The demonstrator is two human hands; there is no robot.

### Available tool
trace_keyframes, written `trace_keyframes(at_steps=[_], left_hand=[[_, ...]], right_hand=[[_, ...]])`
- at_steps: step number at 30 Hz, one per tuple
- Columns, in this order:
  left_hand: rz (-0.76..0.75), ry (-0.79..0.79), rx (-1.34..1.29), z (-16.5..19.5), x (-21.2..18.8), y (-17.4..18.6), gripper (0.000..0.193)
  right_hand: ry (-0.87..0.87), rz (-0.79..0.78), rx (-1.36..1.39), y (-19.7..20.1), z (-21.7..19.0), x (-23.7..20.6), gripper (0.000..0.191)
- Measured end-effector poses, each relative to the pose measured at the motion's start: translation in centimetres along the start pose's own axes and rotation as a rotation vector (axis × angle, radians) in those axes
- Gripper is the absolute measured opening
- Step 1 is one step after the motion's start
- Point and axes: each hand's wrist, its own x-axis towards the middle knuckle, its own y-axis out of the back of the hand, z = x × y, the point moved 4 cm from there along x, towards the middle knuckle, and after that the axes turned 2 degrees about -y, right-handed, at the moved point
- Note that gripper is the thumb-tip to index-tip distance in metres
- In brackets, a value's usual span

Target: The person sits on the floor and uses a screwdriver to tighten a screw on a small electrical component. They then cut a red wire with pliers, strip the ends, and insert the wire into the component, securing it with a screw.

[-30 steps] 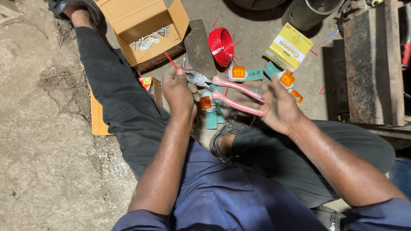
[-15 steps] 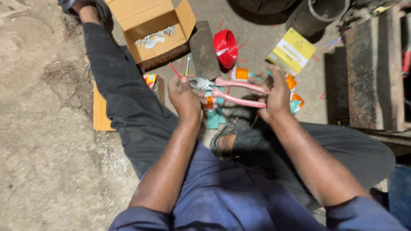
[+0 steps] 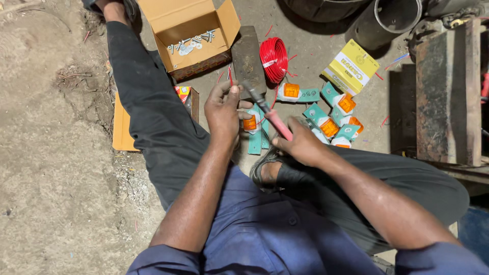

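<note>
Far left, bare dirt floor (image 3: 51, 153), then a flat piece of cardboard (image 3: 122, 125) tucked under the person's outstretched leg. Above it sits the open cardboard box (image 3: 186, 30) with loose bolts in its bottom. Now the left hand (image 3: 222, 109): its grip is pinched shut on a small amber lamp (image 3: 249, 123) in a teal holder, held just above the floor, a thin red wire sticking up past the fingertips. Right against that lamp come the pliers (image 3: 265, 109), nose pointing up-left, pink handles running down into the right hand (image 3: 300, 142), whose grip is wrapped tight around them. Behind lies a dark metal block (image 3: 248, 56), then a red wire coil (image 3: 273, 58). Further right, more amber lamps (image 3: 331, 114) are scattered beside a yellow carton (image 3: 351, 66).
</note>
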Motion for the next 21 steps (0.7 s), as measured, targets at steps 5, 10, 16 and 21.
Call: trace_keyframes(at_steps=[5,10,16,21], left_hand=[[-0.017,0.018,0.175,-0.2,0.2,0.8,0.028],[-0.062,0.068,0.237,-0.9,-0.2,0.5,0.025],[-0.044,0.158,0.272,-1.0,-0.5,0.2,0.024],[-0.080,0.048,0.316,-0.5,-1.5,-1.3,0.020]], right_hand=[[-0.197,-0.241,0.474,0.9,0.2,-1.6,0.032],[-0.187,-0.361,0.636,1.7,-0.5,-1.8,0.033],[-0.097,-0.156,0.225,2.2,-0.4,-1.7,0.049],[0.151,0.112,-0.144,2.4,-1.3,-2.1,0.063]])
